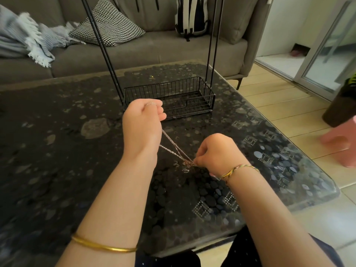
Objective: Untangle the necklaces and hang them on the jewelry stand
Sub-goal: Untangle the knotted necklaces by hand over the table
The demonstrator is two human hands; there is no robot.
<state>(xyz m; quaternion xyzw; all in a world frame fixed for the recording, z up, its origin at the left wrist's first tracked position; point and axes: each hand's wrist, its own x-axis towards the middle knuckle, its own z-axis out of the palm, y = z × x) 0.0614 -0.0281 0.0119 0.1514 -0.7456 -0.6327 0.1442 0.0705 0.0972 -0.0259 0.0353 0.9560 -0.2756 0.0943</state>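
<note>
A thin silver necklace chain (174,149) stretches taut between my two hands above the dark table. My left hand (143,122) is raised in front of the stand's basket and pinches the chain's upper end. My right hand (215,152) sits lower and pinches a small knot of tangled chains (188,163) just over the tabletop. Loose bits of chain (181,167) hang or lie below the knot. The black wire jewelry stand (169,97) rises behind my hands; its top is out of frame.
The dark pebble-patterned glass table (77,151) fills the middle of the view, its right edge near a tiled floor. A grey sofa with a checked cushion (107,26), a throw and a striped backpack (191,16) stands behind. A pink stool (342,143) sits at the right.
</note>
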